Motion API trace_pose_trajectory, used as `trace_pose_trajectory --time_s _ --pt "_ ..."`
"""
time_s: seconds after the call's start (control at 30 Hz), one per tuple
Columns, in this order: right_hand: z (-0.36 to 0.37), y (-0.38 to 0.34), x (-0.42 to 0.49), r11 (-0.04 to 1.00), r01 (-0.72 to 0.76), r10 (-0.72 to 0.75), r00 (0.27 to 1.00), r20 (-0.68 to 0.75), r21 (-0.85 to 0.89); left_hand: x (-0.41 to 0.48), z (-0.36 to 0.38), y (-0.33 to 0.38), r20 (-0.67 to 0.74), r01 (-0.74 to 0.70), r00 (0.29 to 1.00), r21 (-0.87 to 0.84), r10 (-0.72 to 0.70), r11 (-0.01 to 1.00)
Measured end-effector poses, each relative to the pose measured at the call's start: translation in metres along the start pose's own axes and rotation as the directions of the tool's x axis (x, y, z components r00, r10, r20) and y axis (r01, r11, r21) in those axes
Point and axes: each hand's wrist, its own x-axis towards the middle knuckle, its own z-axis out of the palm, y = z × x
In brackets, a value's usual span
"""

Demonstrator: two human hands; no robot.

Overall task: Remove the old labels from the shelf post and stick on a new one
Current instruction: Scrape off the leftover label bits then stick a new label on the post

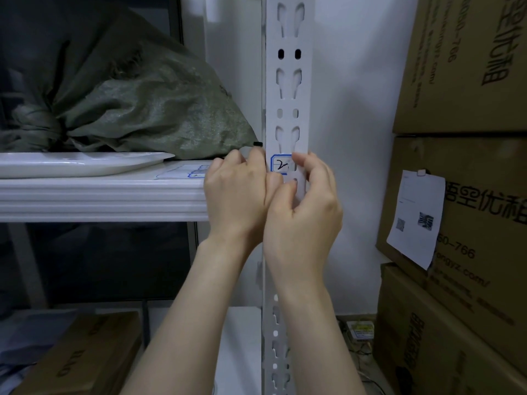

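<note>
- Label (281, 164) edges are being touched by curled fingertips: left hand (236, 195) on its left, right hand (309, 203) on its right; real pinching I cannot tell.
- It is sitting on the white shelf post (288, 89).

label (281, 164): white, blue border, black scribble, right between the fingers (302, 162)
post (288, 104): plain white above the fingers
sack (148, 104): murky green
boxes (470, 67): brown, black print
</note>
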Motion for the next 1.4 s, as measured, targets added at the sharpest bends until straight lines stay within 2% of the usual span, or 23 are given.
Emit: trace_pose_trajectory --time_s 0.37,0.57,0.9,1.17,1.4 --pt "-0.0015 -0.0029 -0.001 0.999 -0.04 0.04 0.999 -0.018 0.005 0.0002 -0.0012 0.0003 0.008 0.005 1.0 -0.001 -0.005 1.0" --pt "0.0002 -0.0005 -0.0013 0.999 -0.006 0.005 1.0 -0.003 -0.031 -0.0001 0.0002 0.0004 0.0 0.005 1.0 0.001 -0.005 1.0" --pt "0.0001 0.0007 -0.002 1.0 -0.01 0.01 1.0 -0.014 0.003 0.0 -0.0033 0.0021 0.011 0.007 1.0 -0.028 -0.007 1.0" --pt "-0.0018 -0.0006 -0.0007 0.999 0.027 -0.028 1.0 -0.006 -0.018 0.0005 -0.0037 0.0019 0.044 0.019 0.999 -0.002 -0.019 1.0" --pt "-0.0051 -0.0018 0.0012 1.0 -0.003 0.003 1.0 -0.002 0.003 -0.0014 -0.0038 -0.0003 0.095 0.037 0.995 0.0 -0.037 0.999"
